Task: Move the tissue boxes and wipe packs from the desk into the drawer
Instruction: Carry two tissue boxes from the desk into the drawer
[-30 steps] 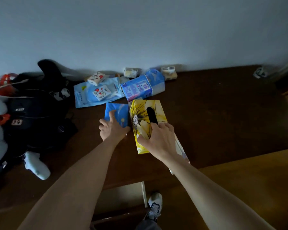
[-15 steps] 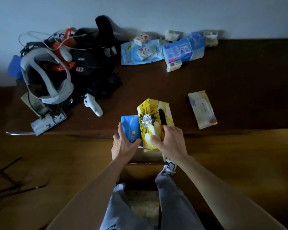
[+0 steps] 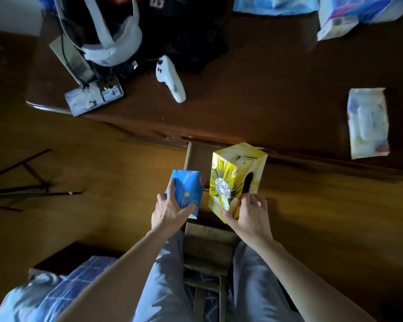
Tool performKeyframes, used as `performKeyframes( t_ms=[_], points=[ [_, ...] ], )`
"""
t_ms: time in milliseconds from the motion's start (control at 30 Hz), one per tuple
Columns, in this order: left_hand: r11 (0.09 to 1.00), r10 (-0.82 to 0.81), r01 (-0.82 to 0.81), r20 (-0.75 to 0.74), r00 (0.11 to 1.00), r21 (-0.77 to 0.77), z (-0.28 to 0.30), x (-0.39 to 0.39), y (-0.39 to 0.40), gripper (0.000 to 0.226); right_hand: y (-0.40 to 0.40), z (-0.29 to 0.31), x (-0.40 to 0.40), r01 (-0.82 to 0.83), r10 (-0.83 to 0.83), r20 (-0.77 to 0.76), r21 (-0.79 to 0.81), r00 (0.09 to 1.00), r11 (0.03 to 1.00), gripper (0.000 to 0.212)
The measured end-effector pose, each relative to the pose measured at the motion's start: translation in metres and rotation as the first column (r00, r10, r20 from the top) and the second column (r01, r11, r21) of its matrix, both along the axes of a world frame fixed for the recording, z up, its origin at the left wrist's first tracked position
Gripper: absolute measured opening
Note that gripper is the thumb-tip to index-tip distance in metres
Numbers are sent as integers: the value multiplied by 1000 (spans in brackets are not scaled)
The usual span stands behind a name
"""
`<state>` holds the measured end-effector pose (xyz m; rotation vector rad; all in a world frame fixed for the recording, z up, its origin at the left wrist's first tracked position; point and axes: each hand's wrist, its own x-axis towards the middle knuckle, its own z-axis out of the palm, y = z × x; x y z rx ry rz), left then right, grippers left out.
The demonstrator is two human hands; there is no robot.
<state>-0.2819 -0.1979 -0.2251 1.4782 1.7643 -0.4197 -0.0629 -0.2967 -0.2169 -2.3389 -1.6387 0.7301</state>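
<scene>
My right hand (image 3: 249,213) grips the near end of a yellow flower-print tissue box (image 3: 234,180), tilted, off the desk and over the open drawer (image 3: 191,156). My left hand (image 3: 170,210) holds a small blue tissue pack (image 3: 186,189) beside it, also over the drawer. A pale wipe pack (image 3: 368,123) lies on the desk (image 3: 254,96) at the right. A blue and white tissue box (image 3: 340,17) and a flat blue pack (image 3: 275,5) lie at the desk's far edge.
A white headset (image 3: 107,40), black bags (image 3: 184,31), a white controller (image 3: 171,79) and a card (image 3: 94,96) crowd the desk's left part. My legs in grey trousers (image 3: 163,275) straddle a wooden stool (image 3: 207,249). Thin dark rods (image 3: 21,182) lie on the floor at left.
Both hands have carried the yellow box and the blue pack off the desk, toward me and down over the drawer. My view has tipped downward. The pale wipe pack stayed on the desk.
</scene>
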Motion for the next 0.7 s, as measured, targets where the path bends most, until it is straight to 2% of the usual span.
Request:
performKeyframes(
  t_ms=[133,233,333,467,567,700],
  points=[
    [999,24,-25,-43,999,-44,-54,11,-18,104,-29,-57,7,-105,100,-32,-216,994,971,70],
    [999,-50,51,-85,995,5,-102,26,-21,99,-31,-109,15,-128,125,-32,-367,992,921,72],
    [987,-149,154,-119,982,35,-150,35,-14,94,-20,-160,23,-63,33,-75,-451,997,890,81],
    [987,-153,157,-125,980,19,-211,41,5,90,6,-223,28,-44,33,-31,-460,999,887,87],
    [984,-175,177,-120,977,6,-252,48,23,88,33,-267,30,-38,53,28,-380,998,924,76],
    [973,-229,232,-99,968,13,-300,53,38,88,60,-320,34,-68,120,107,-394,987,917,73]
  ],
)
